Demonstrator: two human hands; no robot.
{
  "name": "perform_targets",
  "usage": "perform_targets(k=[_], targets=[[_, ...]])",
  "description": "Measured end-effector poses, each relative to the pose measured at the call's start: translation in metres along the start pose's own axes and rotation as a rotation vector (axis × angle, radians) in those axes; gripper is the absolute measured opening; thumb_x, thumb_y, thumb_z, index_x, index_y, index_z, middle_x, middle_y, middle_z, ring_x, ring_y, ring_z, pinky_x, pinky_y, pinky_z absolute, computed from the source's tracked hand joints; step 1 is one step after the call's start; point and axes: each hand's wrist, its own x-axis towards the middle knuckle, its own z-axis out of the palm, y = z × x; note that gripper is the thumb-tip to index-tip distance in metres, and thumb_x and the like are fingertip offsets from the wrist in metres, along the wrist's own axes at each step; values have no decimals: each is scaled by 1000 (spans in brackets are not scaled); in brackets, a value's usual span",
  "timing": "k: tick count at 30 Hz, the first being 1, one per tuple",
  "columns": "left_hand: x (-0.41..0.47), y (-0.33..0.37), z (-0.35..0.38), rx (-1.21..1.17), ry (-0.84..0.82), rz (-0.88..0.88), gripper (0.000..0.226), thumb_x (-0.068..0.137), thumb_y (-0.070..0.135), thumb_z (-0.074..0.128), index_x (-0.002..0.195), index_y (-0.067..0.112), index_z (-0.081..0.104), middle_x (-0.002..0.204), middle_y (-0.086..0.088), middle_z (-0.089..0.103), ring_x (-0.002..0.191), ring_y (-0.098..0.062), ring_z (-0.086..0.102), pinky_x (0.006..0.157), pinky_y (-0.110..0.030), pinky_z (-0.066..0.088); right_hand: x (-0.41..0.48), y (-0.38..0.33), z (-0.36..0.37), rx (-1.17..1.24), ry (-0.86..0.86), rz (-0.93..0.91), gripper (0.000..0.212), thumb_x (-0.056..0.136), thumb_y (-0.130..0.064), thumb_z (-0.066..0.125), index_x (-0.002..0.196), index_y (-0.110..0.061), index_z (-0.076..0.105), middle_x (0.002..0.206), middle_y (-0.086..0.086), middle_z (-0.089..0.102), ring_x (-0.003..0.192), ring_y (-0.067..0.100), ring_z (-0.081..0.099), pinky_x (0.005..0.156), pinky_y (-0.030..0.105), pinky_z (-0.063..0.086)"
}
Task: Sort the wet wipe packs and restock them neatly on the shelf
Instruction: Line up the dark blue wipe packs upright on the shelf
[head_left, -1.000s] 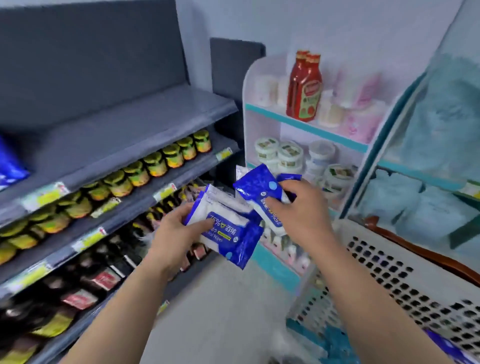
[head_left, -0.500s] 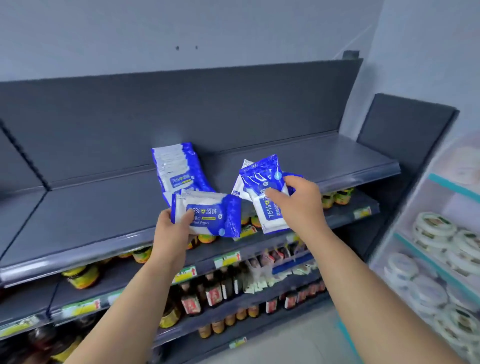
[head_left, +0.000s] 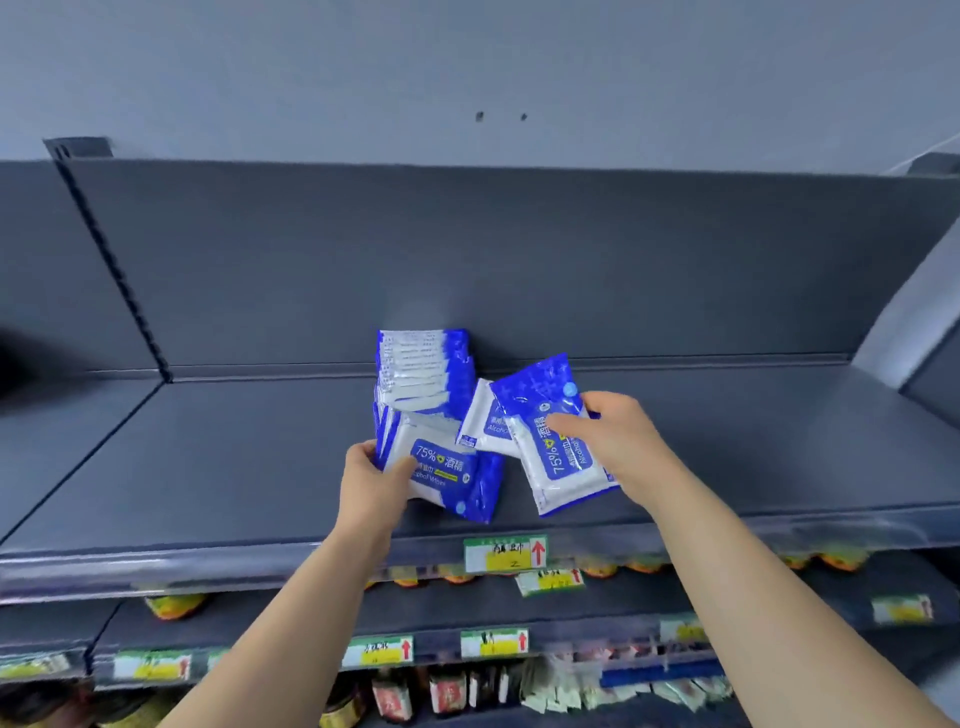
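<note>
Both hands are full here, just below the middle of the frame. The left hand (head_left: 371, 483) is gripping a small stack of wet wipe packs (head_left: 447, 470) by the short end, thumb across the front, label facing up, so the stack looks squared off and ready to go down as one block. The right hand (head_left: 621, 441) pinches two more packs (head_left: 558, 467), fanned apart and turned sideways. My guess is those aren't lined up with the rest yet, so that's the sorting bit. Right behind the left-hand stack, at frame centre, a row of shelved packs (head_left: 421, 364) stands on edge against the back panel of the grey shelf (head_left: 208, 457), which is probably why the hands hover just in front of it: new ones go at the front of that row. A price tag (head_left: 501, 555) sits on the shelf lip below, with jars (head_left: 174, 605) on the next level down, lower left.
</note>
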Motion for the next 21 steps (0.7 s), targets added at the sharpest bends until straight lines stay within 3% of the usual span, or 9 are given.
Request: perform_targets(k=[3, 6, 11, 16, 21], targets=[[1, -7, -3, 217, 41, 98, 29, 83, 17, 71, 101, 12, 50, 95, -1, 64, 79, -12, 62, 66, -27, 49, 29, 12, 6, -93, -144, 60, 17, 82, -19, 73, 90, -6, 65, 83, 10, 74, 74, 26, 73, 67, 35, 54], [1, -7, -12, 434, 32, 124, 34, 79, 24, 76, 91, 10, 47, 86, 3, 59, 70, -11, 55, 56, -24, 40, 47, 21, 9, -142, -230, 106, 23, 82, -20, 74, 96, -4, 64, 84, 9, 75, 75, 25, 73, 71, 37, 56], [6, -1, -24, 486, -112, 51, 49, 70, 26, 84, 104, 20, 49, 98, 9, 64, 82, -8, 65, 60, -21, 48, 61, 27, 8, -191, -333, 115, 27, 82, -21, 74, 100, -4, 64, 86, 8, 75, 76, 24, 74, 75, 41, 57], [8, 6, -26, 514, -249, 27, 65, 67, 26, 86, 113, 22, 40, 101, 10, 60, 87, -5, 64, 59, -18, 51, 66, 29, 13, -117, -293, 119, 27, 83, -22, 74, 100, -5, 62, 86, 8, 75, 77, 24, 73, 78, 44, 58], [17, 0, -28, 578, -235, 22, 68, 63, 33, 87, 109, 22, 39, 115, 2, 53, 95, -12, 63, 66, -24, 56, 67, 27, 9, -57, -227, 85, 21, 83, -20, 74, 96, -8, 62, 83, 6, 75, 73, 22, 73, 75, 42, 58]])
